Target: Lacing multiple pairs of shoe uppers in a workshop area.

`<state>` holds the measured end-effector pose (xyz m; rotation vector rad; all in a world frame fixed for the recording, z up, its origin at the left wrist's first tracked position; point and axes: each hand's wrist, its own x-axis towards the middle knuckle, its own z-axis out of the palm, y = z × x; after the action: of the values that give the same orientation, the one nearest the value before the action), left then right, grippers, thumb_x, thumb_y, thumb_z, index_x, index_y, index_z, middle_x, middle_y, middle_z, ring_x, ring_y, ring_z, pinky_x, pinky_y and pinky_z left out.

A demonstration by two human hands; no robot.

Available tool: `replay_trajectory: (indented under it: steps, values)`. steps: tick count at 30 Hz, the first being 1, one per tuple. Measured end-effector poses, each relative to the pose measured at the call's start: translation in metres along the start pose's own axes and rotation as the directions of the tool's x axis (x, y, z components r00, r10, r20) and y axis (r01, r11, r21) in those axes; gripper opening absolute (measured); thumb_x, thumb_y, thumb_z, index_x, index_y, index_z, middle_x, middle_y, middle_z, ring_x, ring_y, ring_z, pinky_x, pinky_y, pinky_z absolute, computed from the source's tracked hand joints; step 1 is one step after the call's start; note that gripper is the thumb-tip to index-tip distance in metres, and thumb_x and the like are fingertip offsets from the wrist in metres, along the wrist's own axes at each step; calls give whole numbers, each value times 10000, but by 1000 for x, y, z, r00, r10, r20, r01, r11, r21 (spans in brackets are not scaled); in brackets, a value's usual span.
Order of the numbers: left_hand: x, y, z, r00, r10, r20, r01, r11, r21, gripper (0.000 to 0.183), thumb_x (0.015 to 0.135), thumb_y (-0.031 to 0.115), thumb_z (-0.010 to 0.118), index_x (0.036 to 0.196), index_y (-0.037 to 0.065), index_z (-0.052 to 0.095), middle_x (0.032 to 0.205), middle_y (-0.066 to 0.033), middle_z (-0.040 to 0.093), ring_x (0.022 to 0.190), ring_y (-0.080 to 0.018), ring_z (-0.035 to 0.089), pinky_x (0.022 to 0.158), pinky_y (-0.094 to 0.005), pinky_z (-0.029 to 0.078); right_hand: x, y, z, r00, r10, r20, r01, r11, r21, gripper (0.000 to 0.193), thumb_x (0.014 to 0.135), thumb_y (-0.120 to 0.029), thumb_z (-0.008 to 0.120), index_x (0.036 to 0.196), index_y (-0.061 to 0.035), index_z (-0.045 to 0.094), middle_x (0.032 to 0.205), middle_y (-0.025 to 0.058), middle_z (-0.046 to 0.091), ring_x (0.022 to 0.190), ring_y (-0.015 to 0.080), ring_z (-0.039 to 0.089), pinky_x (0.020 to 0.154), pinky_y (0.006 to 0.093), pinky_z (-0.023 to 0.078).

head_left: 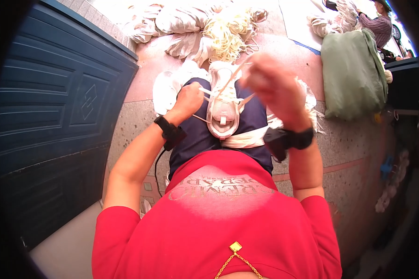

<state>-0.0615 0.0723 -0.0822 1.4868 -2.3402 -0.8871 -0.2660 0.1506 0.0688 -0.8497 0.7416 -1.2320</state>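
Note:
A pale sneaker (222, 111) lies on my lap between my dark-trousered thighs, its heel toward me. My left hand (189, 100) is closed at the shoe's left side, with a light shoelace (204, 92) pinched in its fingers. Raised above the shoe's right side is my right hand (272, 83), smeared by motion. A cream lace strand (234, 79) stretches from the shoe up to its curled fingers. Across my right thigh lies a bundle of cream laces (246, 138), partly hidden behind my right wrist.
Piles of white laces (184, 18) and a yellowish tangle of cords (228, 32) lie on the floor ahead. A blue panelled door (65, 93) stands at left. To the right are a green sack (354, 74) and, farther off, another person (379, 25).

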Motion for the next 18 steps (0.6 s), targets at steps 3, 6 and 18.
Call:
replay_trajectory:
  steps: [3, 6, 18]
  values:
    - [9, 19, -9, 995, 42, 93, -33, 994, -100, 220, 764, 135, 511, 907, -20, 575, 808, -202, 594, 781, -286, 585, 694, -373, 452, -8, -43, 6, 943, -324, 72, 320, 945, 63, 187, 915, -160, 341, 845, -39, 465, 528, -80, 253, 440, 41, 234, 639, 223, 356]
    - [24, 42, -27, 972, 75, 221, -53, 993, -103, 328, 760, 149, 579, 1062, 21, 575, 881, -125, 615, 835, -169, 567, 732, -276, 441, -8, -49, 1, 902, -412, 128, 399, 909, 121, 183, 914, -144, 329, 887, -25, 466, 528, -76, 244, 438, 39, 224, 658, 235, 366]
    - [31, 73, -43, 682, 369, 631, 140, 782, -608, 220, 821, 179, 577, 971, 21, 611, 983, -34, 593, 907, -95, 517, 781, -241, 407, 19, -43, -8, 936, -351, 1, 351, 936, -36, 195, 900, -153, 349, 857, -18, 482, 563, -42, 306, 501, 76, 313, 725, 277, 357]
